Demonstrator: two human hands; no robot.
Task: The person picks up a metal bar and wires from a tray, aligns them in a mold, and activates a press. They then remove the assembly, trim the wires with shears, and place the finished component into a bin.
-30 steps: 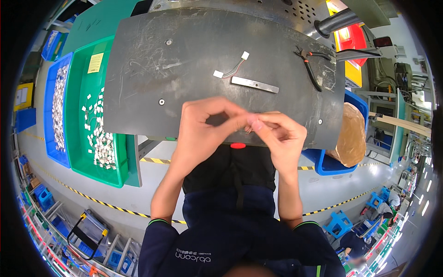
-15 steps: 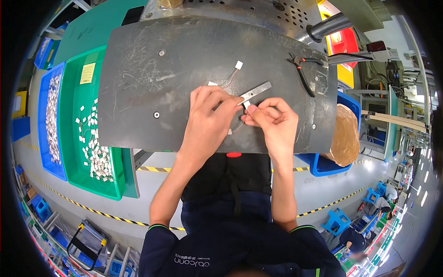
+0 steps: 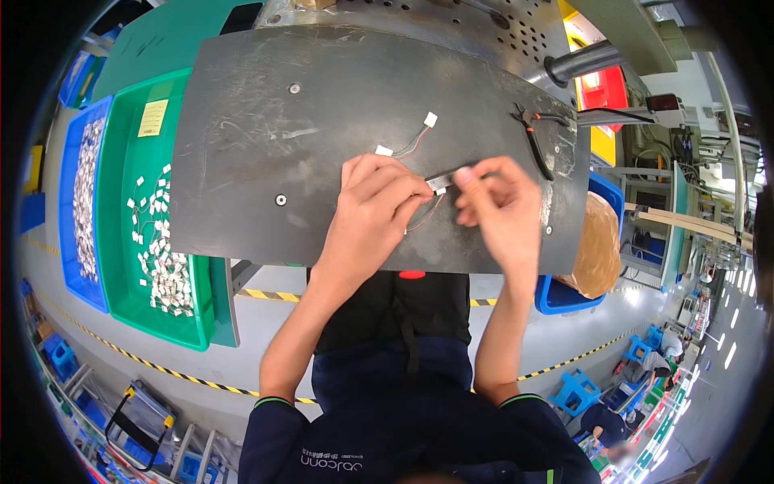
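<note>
Over the dark worktop (image 3: 234, 153), my left hand (image 3: 372, 206) pinches the left end of a small flat metal strip (image 3: 442, 181). My right hand (image 3: 504, 206) is slightly blurred, its thumb and forefinger closed at the strip's other end. Just below the strip, close to my left fingertips, shows a white connector (image 3: 440, 192) with thin wires (image 3: 425, 216) curving down toward my left hand; part of this cable is hidden. Beyond my left hand lies another short wire cable (image 3: 417, 142), with a white connector (image 3: 431, 120) at its far end and a second one at its near end.
Black-and-orange pliers (image 3: 532, 141) lie at the worktop's right. On the left stand a green bin (image 3: 145, 323) holding many white-ended cables and a blue bin (image 3: 71, 266) filled with small parts. A blue crate (image 3: 556, 300) with brown wrapping (image 3: 598, 250) sits at the right.
My right hand has left the white connector and moved up and right to the metal strip's far end. My left hand keeps its pinch. The view has shifted slightly.
</note>
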